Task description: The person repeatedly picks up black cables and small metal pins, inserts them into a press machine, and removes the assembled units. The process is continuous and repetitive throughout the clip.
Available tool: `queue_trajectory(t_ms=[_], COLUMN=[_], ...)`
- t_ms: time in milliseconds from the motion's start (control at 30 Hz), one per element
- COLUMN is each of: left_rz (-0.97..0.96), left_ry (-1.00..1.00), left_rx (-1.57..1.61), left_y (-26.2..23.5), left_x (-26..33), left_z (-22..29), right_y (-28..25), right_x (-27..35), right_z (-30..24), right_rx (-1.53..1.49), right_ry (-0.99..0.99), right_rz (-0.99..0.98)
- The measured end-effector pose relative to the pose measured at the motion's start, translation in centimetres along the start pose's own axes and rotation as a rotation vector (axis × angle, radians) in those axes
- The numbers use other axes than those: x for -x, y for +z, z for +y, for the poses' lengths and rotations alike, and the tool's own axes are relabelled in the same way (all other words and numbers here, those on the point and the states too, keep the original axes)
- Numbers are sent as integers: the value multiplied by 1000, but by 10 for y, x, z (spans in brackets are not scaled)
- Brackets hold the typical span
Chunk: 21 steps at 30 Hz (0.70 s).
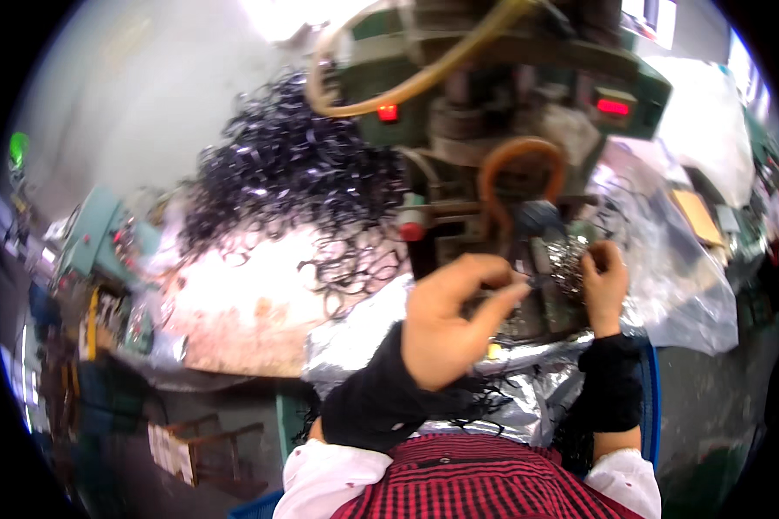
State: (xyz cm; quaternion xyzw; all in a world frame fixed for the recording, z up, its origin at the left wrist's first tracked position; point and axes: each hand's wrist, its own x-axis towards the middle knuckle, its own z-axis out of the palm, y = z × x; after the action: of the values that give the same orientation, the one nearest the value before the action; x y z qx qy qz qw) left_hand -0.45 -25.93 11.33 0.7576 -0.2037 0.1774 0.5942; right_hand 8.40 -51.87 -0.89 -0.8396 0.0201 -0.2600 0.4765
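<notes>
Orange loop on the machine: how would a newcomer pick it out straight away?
Start at the big machine at the picture's top centre. On its front, just beyond the left hand, find the orange loop. Its deeper colour and tighter arch set it apart from the longer, paler yellow tube higher up.

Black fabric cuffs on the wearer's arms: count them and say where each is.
2: the left black cuff is worn behind the left hand, the right black cuff behind the right hand.

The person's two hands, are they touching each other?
No, the left hand and right hand are apart, with part of the machine showing between them.
</notes>
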Motion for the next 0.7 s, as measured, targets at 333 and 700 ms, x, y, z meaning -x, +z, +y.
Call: queue_trajectory(t_ms=[333, 700], left_rz=[652, 355], left_ry=[-76, -146], left_rx=[-678, -1092], left_y=[-139, -209], left_x=[30, -5], left_z=[-114, -220], right_y=[-12, -16], right_x=[27, 41], right_z=[11, 13], right_rx=[93, 50], right_ry=[-147, -11], right_rz=[107, 153])
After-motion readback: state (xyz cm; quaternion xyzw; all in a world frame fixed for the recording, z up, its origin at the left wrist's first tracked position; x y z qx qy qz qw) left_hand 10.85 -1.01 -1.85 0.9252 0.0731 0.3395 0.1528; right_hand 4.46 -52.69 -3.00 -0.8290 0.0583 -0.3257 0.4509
